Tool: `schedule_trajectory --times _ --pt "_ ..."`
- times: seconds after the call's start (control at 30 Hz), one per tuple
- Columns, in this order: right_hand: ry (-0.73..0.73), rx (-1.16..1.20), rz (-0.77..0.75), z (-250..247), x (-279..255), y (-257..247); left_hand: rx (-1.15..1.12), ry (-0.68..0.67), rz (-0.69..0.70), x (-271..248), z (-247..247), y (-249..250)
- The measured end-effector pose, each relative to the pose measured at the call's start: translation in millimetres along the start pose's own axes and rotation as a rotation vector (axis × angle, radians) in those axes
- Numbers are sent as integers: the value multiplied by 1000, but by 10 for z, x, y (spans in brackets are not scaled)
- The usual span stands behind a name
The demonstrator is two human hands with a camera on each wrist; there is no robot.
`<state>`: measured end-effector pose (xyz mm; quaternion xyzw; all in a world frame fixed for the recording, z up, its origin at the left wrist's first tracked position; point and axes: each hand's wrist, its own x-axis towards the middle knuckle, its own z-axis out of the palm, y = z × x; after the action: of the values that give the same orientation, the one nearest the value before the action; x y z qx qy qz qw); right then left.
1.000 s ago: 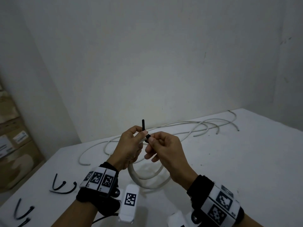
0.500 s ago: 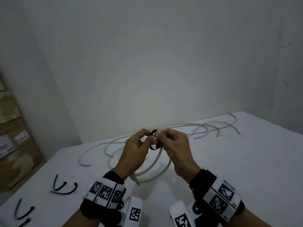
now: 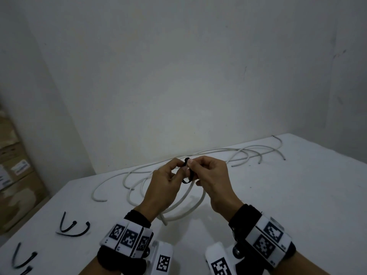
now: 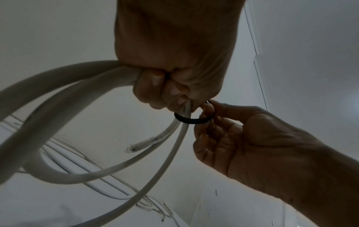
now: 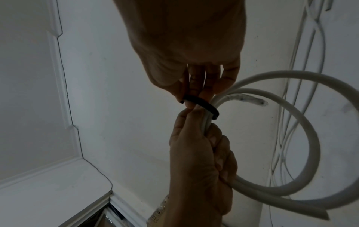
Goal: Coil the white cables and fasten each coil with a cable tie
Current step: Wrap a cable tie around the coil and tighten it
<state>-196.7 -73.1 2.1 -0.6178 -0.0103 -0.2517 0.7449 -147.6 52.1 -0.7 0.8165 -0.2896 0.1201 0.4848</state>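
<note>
Two hands meet above the table (image 3: pixel 297 195), fingers almost touching. The right hand (image 3: pixel 213 181) pinches a black cable tie (image 4: pixel 191 120) between thumb and forefinger; the tie is already bent into a loop round the gathered strands. The left hand (image 3: pixel 162 187) is curled tight on the white coil (image 3: pixel 186 207), bunching its turns just beside the loop, on its own side of it. The strands run roughly crosswise to the tie's band, so the loop sits square on them, and the coil hangs down and toward the person from both hands. I judge the right hand, the one on the tie, must draw it snug. Whether the tail is through the head I cannot tell. More loose white cables (image 3: pixel 248 153) lie on the far table, and spare black ties (image 3: pixel 73 229) lie at the left.
</note>
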Motion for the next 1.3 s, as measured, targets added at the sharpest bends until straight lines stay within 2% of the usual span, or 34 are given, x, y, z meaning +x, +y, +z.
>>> schedule_trajectory --times 0.43,0.53,0.63,0.73,0.9,1.0,1.07,1.13,1.3 --pt "-65 -74 130 -98 27 -26 64 5 3 -2 32 -56" --pt "-130 -107 145 -116 20 -55 68 -10 0 -13 23 -31" --pt "-119 -116 131 -122 -4 -56 60 -20 17 -15 19 16" --pt "-190 -152 64 -141 -5 -68 21 -33 21 -2 6 71" --pt "-160 -590 -271 -199 148 -100 -33 -152 -66 -8 -52 126" --pt "-140 -587 -364 -212 183 -60 -262 -235 -199 -17 -88 163" --pt "-104 -638 -447 -213 173 -15 -359 -303 -230 -23 -106 207" --pt "-89 -676 -502 -212 167 9 -368 -342 -227 -38 -105 257" --pt "-133 -720 -544 -227 210 -34 -324 -341 -239 -21 -102 299"
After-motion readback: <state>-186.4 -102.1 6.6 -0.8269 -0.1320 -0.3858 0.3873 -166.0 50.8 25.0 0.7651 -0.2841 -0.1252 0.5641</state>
